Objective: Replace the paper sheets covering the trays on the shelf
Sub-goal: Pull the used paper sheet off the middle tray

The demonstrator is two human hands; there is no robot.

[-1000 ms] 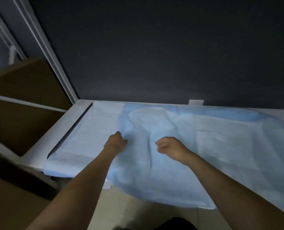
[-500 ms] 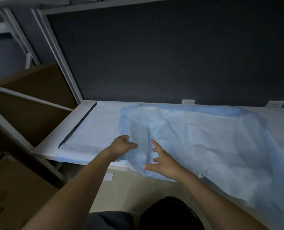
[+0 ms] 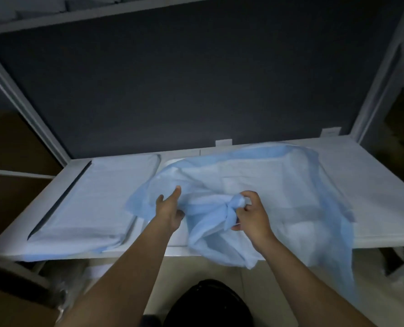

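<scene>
Both hands are in the blue sheet [image 3: 302,185], which lies crumpled over the middle of the shelf [image 3: 64,182] and spills past its front edge. My right hand [image 3: 250,214] is clenched round a twisted wad of it. My left hand [image 3: 169,210] has its thumb over the left fold and its fingers curled beneath, grasping it. I judge the step to be stripping this sheet off the middle tray [image 3: 181,234]. To do it well I would gather toward the wad, hand over hand, so the loose part near the back edge comes in without dragging. I would lift rather than pull flat, since stuff this thin could tear or snag on the tray's rim. I'd also mind the pale sheet [image 3: 97,199] toward the left end, just beside my left hand, so it isn't rucked up.
</scene>
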